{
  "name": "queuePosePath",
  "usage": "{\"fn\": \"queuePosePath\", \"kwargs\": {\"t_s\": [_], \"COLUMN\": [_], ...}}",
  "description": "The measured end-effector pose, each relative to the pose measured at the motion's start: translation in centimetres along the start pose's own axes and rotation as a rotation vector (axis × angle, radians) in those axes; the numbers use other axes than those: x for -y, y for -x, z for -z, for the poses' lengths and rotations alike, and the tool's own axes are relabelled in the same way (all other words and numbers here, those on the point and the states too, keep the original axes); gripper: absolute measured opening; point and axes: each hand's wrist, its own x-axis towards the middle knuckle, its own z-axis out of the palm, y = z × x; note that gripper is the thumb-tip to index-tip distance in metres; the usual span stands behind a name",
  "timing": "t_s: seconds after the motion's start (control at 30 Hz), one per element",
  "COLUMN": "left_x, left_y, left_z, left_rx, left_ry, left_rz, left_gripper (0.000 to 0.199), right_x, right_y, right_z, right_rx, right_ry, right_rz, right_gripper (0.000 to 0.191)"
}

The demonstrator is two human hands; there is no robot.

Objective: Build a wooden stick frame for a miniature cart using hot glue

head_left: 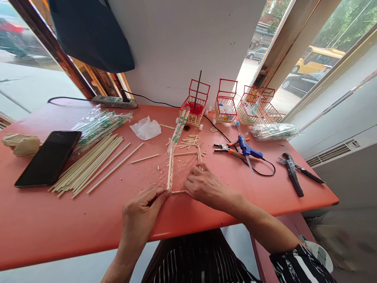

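While in left grip (pixel 144 208), stick frame (pixel 171 169)

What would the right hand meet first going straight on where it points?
Past the part the right hand already covers, probably the stick frame's left side; height is hard to judge from one view.

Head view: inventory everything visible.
Stick frame: one, pale, centre
Long sticks: many, pale, left
Short sticks: several, pale, behind frame
Wrapped sticks: many, green-printed, left, centre, right
Phone: one, black, left
Wad: one, beige, far left
Crumpled sheet: one, white, behind sticks
Power strip: one, grey, back left
Baskets: several, red-beige, back right
Pliers: one, orange-handled, right
Glue gun: one, blue, by pliers
Hand tool: one, black, far right
Table: one, red, beneath
Cloth: one, navy, upper left
Vehicles: several, mixed, outside
Hands: two, bare, on frame
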Motion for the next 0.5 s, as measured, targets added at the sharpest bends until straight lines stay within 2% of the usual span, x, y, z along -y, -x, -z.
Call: {"fn": "queuePosePath", "kwargs": {"t_s": [0.5], "left_x": [-0.03], "left_y": [0.01], "left_z": [-0.06], "left_rx": [-0.007], "left_ry": [0.005], "left_rz": [0.004], "left_gripper": [0.024], "right_x": [0.02], "right_y": [-0.02], "right_z": [0.06], "right_rx": [0.000], "right_ry": [-0.001], "right_rz": [-0.006], "right_gripper": [0.018]}}
